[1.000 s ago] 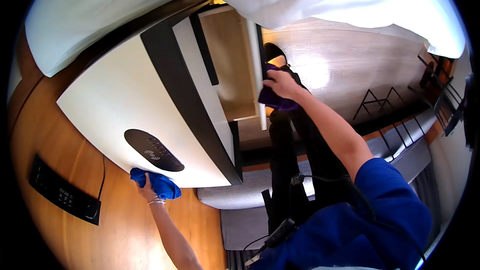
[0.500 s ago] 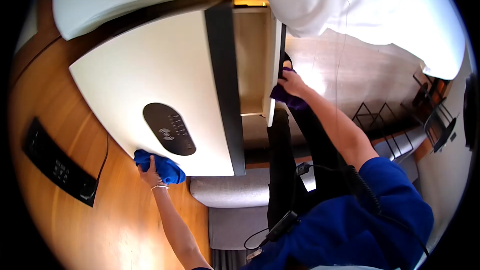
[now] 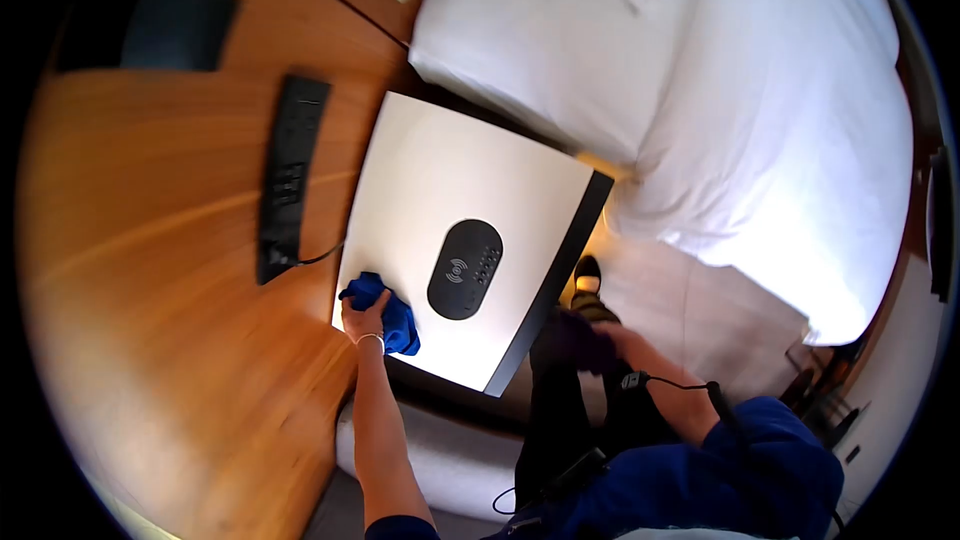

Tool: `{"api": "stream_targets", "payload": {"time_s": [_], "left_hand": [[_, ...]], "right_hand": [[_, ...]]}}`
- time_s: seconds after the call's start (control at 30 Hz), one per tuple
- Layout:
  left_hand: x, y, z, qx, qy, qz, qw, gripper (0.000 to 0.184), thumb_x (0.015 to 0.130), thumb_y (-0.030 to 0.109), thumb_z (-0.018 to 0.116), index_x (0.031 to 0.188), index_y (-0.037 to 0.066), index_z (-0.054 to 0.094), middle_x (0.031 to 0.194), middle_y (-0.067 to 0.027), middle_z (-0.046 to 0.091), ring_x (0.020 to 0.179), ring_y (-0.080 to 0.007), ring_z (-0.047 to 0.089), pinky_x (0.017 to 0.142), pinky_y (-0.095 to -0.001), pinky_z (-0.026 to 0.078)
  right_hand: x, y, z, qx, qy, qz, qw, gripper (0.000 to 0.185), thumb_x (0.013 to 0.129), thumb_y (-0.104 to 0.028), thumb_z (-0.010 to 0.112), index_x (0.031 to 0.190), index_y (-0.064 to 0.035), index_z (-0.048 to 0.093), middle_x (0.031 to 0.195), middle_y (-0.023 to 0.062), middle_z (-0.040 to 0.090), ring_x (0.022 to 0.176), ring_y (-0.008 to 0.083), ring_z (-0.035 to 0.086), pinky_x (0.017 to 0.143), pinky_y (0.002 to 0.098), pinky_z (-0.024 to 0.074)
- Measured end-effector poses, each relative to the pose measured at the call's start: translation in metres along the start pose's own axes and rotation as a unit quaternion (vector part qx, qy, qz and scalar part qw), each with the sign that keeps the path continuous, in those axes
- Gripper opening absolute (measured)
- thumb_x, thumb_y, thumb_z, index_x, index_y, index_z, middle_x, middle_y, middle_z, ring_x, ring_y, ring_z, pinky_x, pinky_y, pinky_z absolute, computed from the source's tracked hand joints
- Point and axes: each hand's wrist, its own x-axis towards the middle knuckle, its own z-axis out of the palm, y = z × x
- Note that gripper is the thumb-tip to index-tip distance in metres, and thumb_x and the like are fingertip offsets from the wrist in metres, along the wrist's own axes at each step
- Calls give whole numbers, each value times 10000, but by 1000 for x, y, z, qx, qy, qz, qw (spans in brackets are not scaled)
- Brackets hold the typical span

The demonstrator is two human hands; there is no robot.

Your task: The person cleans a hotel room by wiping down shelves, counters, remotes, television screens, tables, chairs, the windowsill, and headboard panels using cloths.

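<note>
My left hand [image 3: 362,318] presses a blue cloth [image 3: 395,325] onto the near left corner of a white nightstand top [image 3: 430,170] with a dark front edge. Set into that top is a black oval charging panel [image 3: 465,270] with a wireless symbol and small markings. Beside the nightstand's front, low and above my dark trousers, my right hand [image 3: 622,340] has hold of a dark purple cloth [image 3: 572,342]. That hand is dim and blurred, its fingers partly hidden. No open drawer shows at the front.
A bed with white bedding [image 3: 760,130] stands beyond the nightstand. On the wooden wall panel [image 3: 180,340] are a black socket panel [image 3: 290,180] with a cord and another dark panel [image 3: 150,20]. A grey upholstered seat [image 3: 440,460] is close to my legs.
The drawer that stood out from the nightstand no longer shows. My right hand has come back toward my legs with the purple cloth. The view has shifted, showing more bed and wall.
</note>
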Motion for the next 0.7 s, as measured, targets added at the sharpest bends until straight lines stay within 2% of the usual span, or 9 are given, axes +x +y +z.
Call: {"api": "stream_targets", "payload": {"time_s": [0.2,0.3,0.4,0.43,0.5,0.53,0.57,0.6,0.7], "left_hand": [[-43,-9,31,99,56,-23,993,795,634,550,792,1253,148,496,1111,-176,556,1061,-397,570,861,-482,486],[-114,-6,18,195,-214,41,956,740,690,487,770,1281,139,491,1233,-152,549,1149,-357,545,922,-447,475],[-141,17,-22,347,-581,125,725,665,707,422,764,1278,140,571,1322,-106,551,1214,-289,530,981,-396,454],[-133,24,-29,333,-542,137,759,721,647,515,778,1254,166,605,1347,-96,525,1226,-300,515,1017,-406,430],[-114,114,-84,284,-438,145,840,594,736,456,728,1249,181,605,1273,-105,559,1190,-307,539,1005,-420,436],[-103,145,-100,234,-308,218,896,477,790,393,689,1205,168,622,1186,-124,584,1129,-322,559,940,-449,467],[-95,214,-143,212,-212,306,903,400,778,334,692,1135,160,643,1120,-103,601,1013,-322,588,821,-458,488],[-73,242,-149,162,-23,471,867,357,780,218,641,1134,174,619,1223,-80,581,981,-288,578,773,-433,472],[-21,339,-155,202,172,532,804,278,803,125,540,1059,180,635,1220,-58,580,1007,-238,552,775,-413,443]], "right_hand": [[-129,-26,114,62,32,-92,993,566,879,-456,498,1264,-41,484,1182,144,553,1040,304,558,897,474,442],[-165,-77,191,149,-61,-172,972,641,885,-518,416,1324,-52,426,1275,156,485,1125,325,500,949,504,392],[-228,-134,287,352,-253,-183,882,716,890,-579,333,1384,-62,367,1368,169,417,1210,345,442,1002,535,343],[-256,-153,320,424,-323,-164,830,741,892,-600,305,1404,-66,348,1399,173,395,1239,352,422,1020,545,327],[-310,-188,376,518,-448,-98,722,792,896,-641,250,1444,-73,309,1461,182,349,1295,366,384,1055,566,294],[-330,-201,403,536,-492,-64,684,817,898,-661,223,1464,-76,290,1492,186,326,1324,373,364,1072,576,277],[-350,-215,422,518,-535,-51,665,789,897,-629,250,1456,-74,301,1474,182,345,1314,367,375,1073,563,281],[-369,-225,438,490,-579,-41,650,762,897,-597,277,1448,-72,313,1456,177,363,1305,361,385,1074,551,286],[-440,-266,472,384,-714,-13,586,686,894,-501,359,1424,-67,347,1401,164,419,1276,344,415,1078,512,298]]}}
